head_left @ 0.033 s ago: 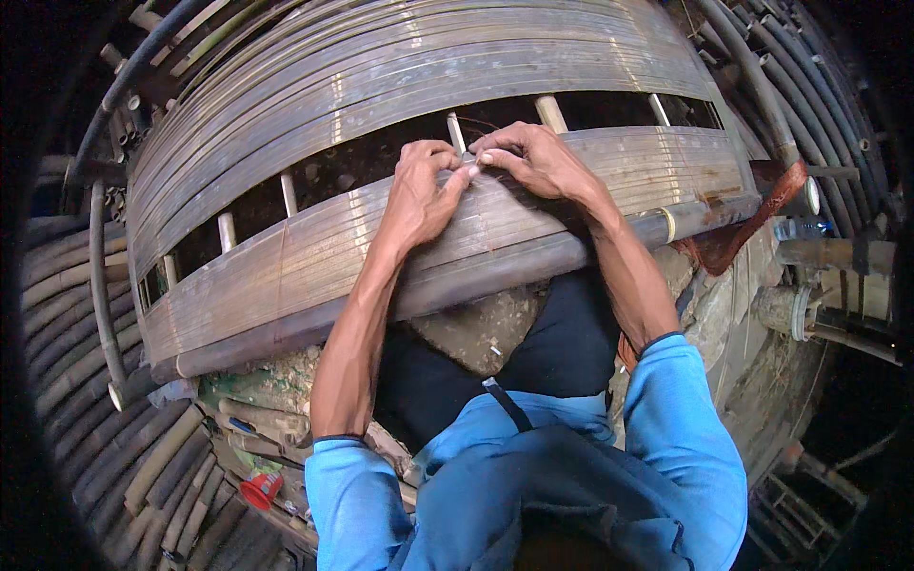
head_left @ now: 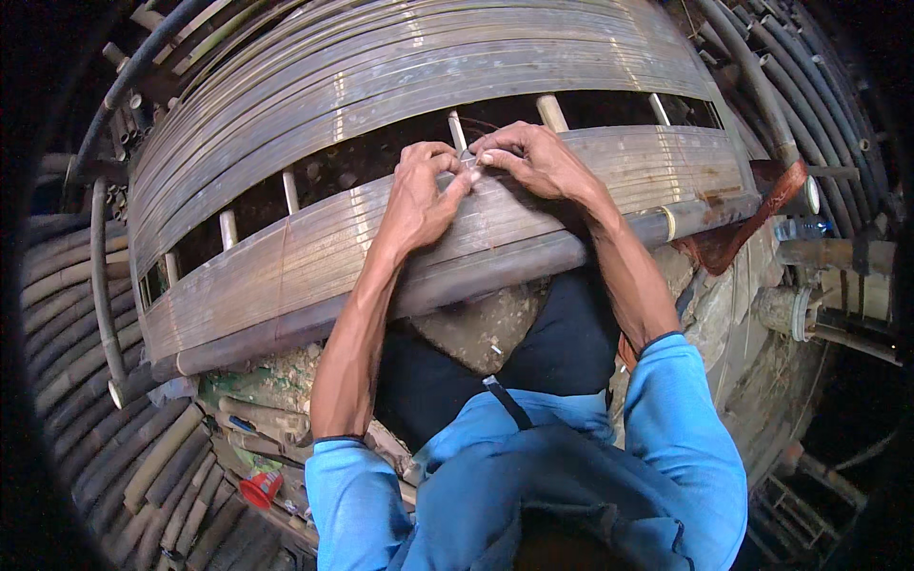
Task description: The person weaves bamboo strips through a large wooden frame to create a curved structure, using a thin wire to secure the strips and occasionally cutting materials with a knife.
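A long panel of brown bamboo slats (head_left: pixel 314 238) lies across my lap, with a thick dark bamboo pole (head_left: pixel 457 283) along its near edge. At the near slats' upper edge, by a pale crosspiece (head_left: pixel 457 130), both hands work close together. My left hand (head_left: pixel 424 190) is closed in a pinch, its thumb low on the slats. Facing it, my right hand (head_left: pixel 533 162) pinches with thumb and forefinger. Whatever is between the fingertips is too small to name. Thin reddish threads cross the near slats elsewhere.
Beyond the dark gap, a wider field of slats (head_left: pixel 400 76) stretches away. Bamboo poles (head_left: pixel 81 352) are stacked at left, with more at right. Reddish-brown netting (head_left: pixel 752 228) hangs by the panel's right end. A red cup (head_left: pixel 259 489) lies lower left; a clear bottle (head_left: pixel 803 228) is at right.
My left thumb has shifted slightly down and away from the right fingertips. My right hand stays nearly in place, and the panel looks the same.
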`<state>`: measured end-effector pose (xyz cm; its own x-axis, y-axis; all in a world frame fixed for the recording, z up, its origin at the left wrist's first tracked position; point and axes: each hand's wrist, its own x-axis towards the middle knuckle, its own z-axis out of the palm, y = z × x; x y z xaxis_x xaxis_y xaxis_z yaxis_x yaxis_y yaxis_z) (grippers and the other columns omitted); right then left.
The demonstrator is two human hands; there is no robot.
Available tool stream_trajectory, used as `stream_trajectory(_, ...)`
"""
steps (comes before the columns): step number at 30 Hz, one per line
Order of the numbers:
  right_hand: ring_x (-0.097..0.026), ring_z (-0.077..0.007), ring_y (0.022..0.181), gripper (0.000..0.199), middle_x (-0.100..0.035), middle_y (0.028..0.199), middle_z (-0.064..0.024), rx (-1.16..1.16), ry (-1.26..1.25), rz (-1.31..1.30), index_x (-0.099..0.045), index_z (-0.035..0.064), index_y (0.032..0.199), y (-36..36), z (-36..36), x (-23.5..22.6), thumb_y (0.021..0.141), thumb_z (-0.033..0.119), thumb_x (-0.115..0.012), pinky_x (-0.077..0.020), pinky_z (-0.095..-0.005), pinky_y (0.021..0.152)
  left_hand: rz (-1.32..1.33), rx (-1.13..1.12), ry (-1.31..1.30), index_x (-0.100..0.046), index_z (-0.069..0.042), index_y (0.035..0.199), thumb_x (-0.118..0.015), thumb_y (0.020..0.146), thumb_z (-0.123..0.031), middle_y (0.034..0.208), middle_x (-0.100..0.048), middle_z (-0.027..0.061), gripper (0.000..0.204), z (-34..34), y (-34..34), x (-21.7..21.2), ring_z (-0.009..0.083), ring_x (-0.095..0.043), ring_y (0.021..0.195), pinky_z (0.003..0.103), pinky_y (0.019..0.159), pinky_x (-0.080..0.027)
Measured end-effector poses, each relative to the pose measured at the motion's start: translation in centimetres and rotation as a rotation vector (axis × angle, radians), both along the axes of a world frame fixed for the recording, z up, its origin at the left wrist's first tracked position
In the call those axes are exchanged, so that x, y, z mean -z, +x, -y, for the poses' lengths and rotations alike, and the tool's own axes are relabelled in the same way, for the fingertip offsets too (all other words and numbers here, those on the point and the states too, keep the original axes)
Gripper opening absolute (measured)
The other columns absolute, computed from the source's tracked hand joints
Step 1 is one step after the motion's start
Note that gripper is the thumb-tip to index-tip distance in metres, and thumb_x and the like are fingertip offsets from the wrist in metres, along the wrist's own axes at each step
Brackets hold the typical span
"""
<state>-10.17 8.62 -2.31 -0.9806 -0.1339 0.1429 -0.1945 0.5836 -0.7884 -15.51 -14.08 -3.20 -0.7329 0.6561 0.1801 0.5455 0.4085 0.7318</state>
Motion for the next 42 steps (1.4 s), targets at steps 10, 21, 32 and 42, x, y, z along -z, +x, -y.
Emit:
stream_trajectory(10, -0.045, -0.0401, 0.145, 0.021, -0.053, 0.149, -0.0206, -0.004, 0.188, -0.423, -0.075, 0.0090, 0.093, 8.6, 9.8, 0.4, 0.087, 0.029, -0.080, -0.0315, -0.0598, 0.118, 0.201, -0.019, 0.151, -0.057, 0.000, 0.074, -0.073, 0.094, -0.013, 0.125, -0.066, 0.0170, 0.028, 11.4, 12.7, -7.0, 0.0404, -0.051, 0.138, 0.054, 0.118, -0.035)
stream_trajectory(21, -0.062, -0.0303, 0.094, 0.041, -0.062, 0.087, -0.0085, -0.234, -0.007, -0.435, -0.060, 0.0091, 0.076, 10.1, 14.3, -1.2, 0.090, 0.044, -0.077, -0.0444, -0.0478, 0.092, 0.567, -0.084, 0.702, -0.049, -0.007, 0.063, -0.076, 0.093, -0.038, 0.067, -0.063, 0.0085, 0.051, 19.4, 23.4, -12.7, 0.0320, -0.067, 0.081, 0.056, 0.103, -0.044)
stream_trajectory(32, -0.063, -0.0300, 0.097, 0.026, -0.068, 0.102, -0.0121, -0.161, -0.247, -0.428, -0.071, 0.0083, 0.081, 13.5, 13.1, -2.8, 0.084, 0.030, -0.086, -0.0483, -0.0442, 0.088, 0.270, -0.272, 0.565, -0.058, -0.001, 0.069, -0.079, 0.089, -0.032, 0.093, -0.069, 0.0182, 0.043, 19.0, 25.4, -15.6, 0.0315, -0.066, 0.088, 0.054, 0.095, -0.052)
stream_trajectory(42, -0.068, -0.0378, 0.114, 0.033, -0.071, 0.121, -0.0199, 0.396, 0.078, -0.447, -0.077, 0.0054, 0.106, 15.9, 0.0, -2.3, 0.084, 0.027, -0.085, -0.0555, -0.0465, 0.100, 0.563, -0.236, -0.433, -0.065, 0.002, 0.093, -0.069, 0.104, -0.021, 0.073, -0.052, 0.0110, 0.026, 24.0, 30.7, -24.6, 0.0172, -0.045, 0.066, 0.037, 0.061, -0.040)
